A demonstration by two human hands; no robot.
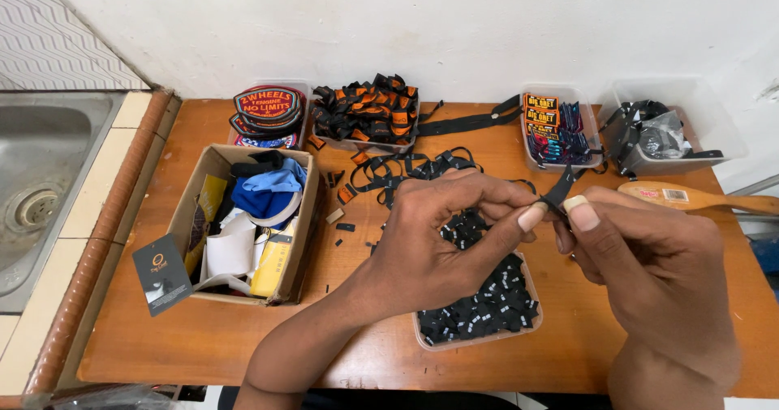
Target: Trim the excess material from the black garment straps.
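Both hands meet above the small tray of black tags, which sits on the wooden table near its front edge. The left hand pinches a short black ribbon strip between thumb and forefinger, the other fingers curled in over the palm. The right hand grips the same strip from the other side, its thumb tip pressed almost against the left thumb, so the strip sticks up and away from the two thumbs, just above the tray's far right corner. Left of the tray stands an open cardboard box stuffed with blue cloth, white pieces and a yellow item; a black hang tag lies against its near left corner. Behind the tray, loose black ribbon is tangled on the table, and farther back is a heap of black and orange labels, with a stack of round embroidered patches beside it, behind the box. Right of that heap, along the back of the table, stand a clear tub of orange and black labels and another clear tub holding black straps. A wooden brush lies to the right of the tray, beyond the right hand. A steel sink lies well left of the box.
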